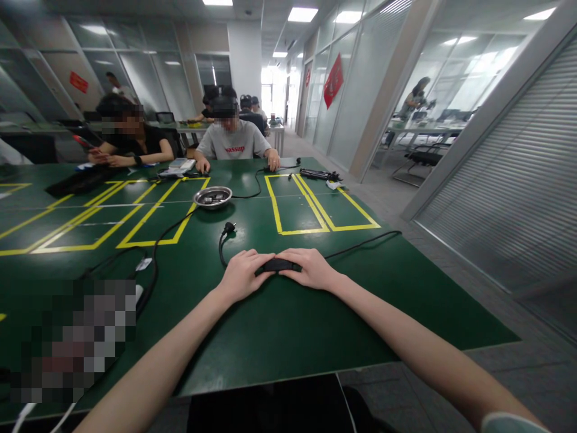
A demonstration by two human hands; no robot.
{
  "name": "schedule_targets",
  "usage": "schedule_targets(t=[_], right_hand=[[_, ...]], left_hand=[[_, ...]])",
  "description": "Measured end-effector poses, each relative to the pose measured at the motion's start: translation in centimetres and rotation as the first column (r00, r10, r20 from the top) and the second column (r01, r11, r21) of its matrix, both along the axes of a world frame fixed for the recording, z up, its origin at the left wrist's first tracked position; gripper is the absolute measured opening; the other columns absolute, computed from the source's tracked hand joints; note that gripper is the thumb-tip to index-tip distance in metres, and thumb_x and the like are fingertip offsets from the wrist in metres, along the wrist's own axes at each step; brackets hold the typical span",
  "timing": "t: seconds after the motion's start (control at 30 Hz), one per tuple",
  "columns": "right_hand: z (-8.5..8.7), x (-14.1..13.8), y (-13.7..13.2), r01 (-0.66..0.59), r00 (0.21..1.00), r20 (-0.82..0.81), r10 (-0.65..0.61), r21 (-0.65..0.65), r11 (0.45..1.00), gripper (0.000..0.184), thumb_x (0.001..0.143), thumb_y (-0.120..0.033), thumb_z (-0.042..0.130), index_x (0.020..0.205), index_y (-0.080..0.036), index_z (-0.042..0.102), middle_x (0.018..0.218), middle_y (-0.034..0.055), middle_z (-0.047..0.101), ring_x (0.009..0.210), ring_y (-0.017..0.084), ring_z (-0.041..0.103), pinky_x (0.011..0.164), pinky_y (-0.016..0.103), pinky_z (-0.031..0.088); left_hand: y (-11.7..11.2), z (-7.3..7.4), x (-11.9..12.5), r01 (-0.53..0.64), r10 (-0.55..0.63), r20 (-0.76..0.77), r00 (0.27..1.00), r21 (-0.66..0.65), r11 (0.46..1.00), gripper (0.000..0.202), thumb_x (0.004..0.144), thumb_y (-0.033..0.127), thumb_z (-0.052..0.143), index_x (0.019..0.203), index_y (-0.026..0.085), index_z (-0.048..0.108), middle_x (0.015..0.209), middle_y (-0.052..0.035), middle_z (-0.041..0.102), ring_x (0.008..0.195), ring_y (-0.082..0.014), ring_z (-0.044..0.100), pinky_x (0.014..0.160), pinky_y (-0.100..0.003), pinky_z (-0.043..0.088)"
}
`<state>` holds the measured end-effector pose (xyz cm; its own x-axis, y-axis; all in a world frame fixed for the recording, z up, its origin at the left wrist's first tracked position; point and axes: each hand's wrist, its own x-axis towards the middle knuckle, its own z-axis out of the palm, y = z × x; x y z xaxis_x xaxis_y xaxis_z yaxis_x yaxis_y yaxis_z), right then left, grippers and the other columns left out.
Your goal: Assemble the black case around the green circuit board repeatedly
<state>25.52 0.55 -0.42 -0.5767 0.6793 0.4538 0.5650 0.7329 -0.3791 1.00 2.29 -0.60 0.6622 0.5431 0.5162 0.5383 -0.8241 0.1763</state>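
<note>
Head camera caught both hands down flat on the green table (279, 325), pressed together over a small black oblong device (277, 264). Left hand (242, 275) lay palm down, fingers curled loosely over the device's left end; right hand (310, 268) did the same on the right end, fingertips nearly meeting the left's. Only a dark strip of the device showed between them. From under the right hand a thin black cable (360, 243) ran off to the right. Just beyond the left hand sat a black power plug (228, 228), its cord curling back toward the fingers. Farther out, a round silver metal dish (212, 196) rested among yellow tape rectangles (311, 207). At the far edge, opposite the hands, a person in a grey T-shirt (233, 144) sat with both hands on the table.
</note>
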Motion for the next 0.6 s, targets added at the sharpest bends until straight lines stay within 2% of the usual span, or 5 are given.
schedule_targets(t=[0.17,0.23,0.33,0.47,0.6], right_hand=[[0.8,0.0,0.1,-0.047,0.995,-0.095,0.024,-0.245,0.968,0.028,0.094,-0.033,0.066,0.119,-0.020,0.066,0.113,0.0074,0.075,0.102,0.023,0.071,0.091,0.035,0.054],[1.0,-0.1,0.0,-0.040,0.996,-0.087,0.015,-0.293,0.955,0.025,0.095,-0.031,0.064,0.118,-0.020,0.065,0.113,0.0064,0.075,0.101,0.022,0.071,0.090,0.035,0.054],[0.7,-0.2,-0.2,0.016,0.999,-0.033,-0.024,-0.227,0.974,0.027,0.092,-0.030,0.068,0.117,-0.022,0.066,0.112,0.0071,0.074,0.100,0.023,0.070,0.090,0.037,0.054],[-0.1,0.3,0.2,0.078,0.996,-0.030,-0.081,-0.100,0.992,0.026,0.090,-0.028,0.069,0.114,-0.023,0.067,0.110,0.0080,0.073,0.100,0.024,0.068,0.089,0.038,0.054],[0.3,2.9,2.0,0.287,0.943,-0.170,-0.286,-0.021,0.958,0.026,0.089,-0.031,0.066,0.114,-0.023,0.066,0.113,0.0096,0.073,0.102,0.027,0.067,0.090,0.042,0.054]], left_hand=[[-0.1,-0.1,0.0,-0.019,0.019,-0.058,0.998,0.005,1.000,0.029,0.097,0.032,0.067,0.123,0.020,0.071,0.098,-0.0082,0.078,0.086,-0.0233,0.070,0.078,-0.036,0.052],[0.0,-0.1,0.1,-0.021,0.019,-0.057,0.998,-0.021,1.000,0.029,0.096,0.033,0.069,0.121,0.021,0.071,0.098,-0.0077,0.079,0.086,-0.0233,0.070,0.078,-0.036,0.052],[0.1,-0.2,0.0,0.006,-0.008,-0.031,0.999,-0.065,0.998,0.032,0.094,0.034,0.071,0.123,0.022,0.070,0.108,-0.0075,0.079,0.092,-0.0242,0.070,0.081,-0.038,0.054],[0.4,-0.1,-0.6,0.019,-0.017,0.035,0.999,-0.061,0.998,0.051,0.093,0.032,0.070,0.142,0.024,0.058,0.136,-0.0101,0.069,0.119,-0.0283,0.065,0.101,-0.046,0.052],[0.6,0.1,-1.3,-0.040,0.043,0.081,0.996,-0.035,0.999,0.050,0.095,0.032,0.065,0.144,0.024,0.057,0.145,-0.0122,0.063,0.132,-0.0297,0.057,0.112,-0.051,0.045]])
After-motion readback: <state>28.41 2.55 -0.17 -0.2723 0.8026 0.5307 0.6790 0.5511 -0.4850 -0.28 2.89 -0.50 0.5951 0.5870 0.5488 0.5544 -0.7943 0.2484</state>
